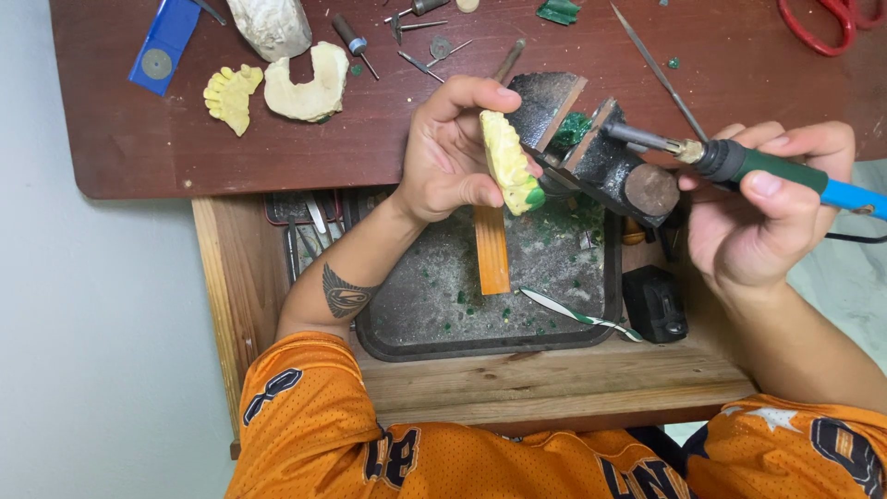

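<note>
Near the middle of the frame the left hand (453, 152) is closed around a pale yellow wax carving (509, 164), thumb on one side and fingers curled over the top. The piece stands nearly upright in the picture, its long axis running from the upper middle down and slightly right, with a green patch at its lower end. To the right, the right hand (762, 208) is wrapped round the green and blue grip of a heated wax tool (739, 164), whose metal shaft points left toward the carving. Between tip and carving sits a small dark bench block (605, 157), so the tool's end lies just right of the piece; whether it touches, I cannot tell. The left hand is plainly the nearer to the carving, since it holds it. The carving looks ridged and scalloped along one edge, matte and creamy. Below lie an orange wooden strip (492, 249) and a dark tray (443, 305) flecked with green scraps; similar yellow pieces (233, 95) rest on the tabletop (139, 139) at upper left.
</note>
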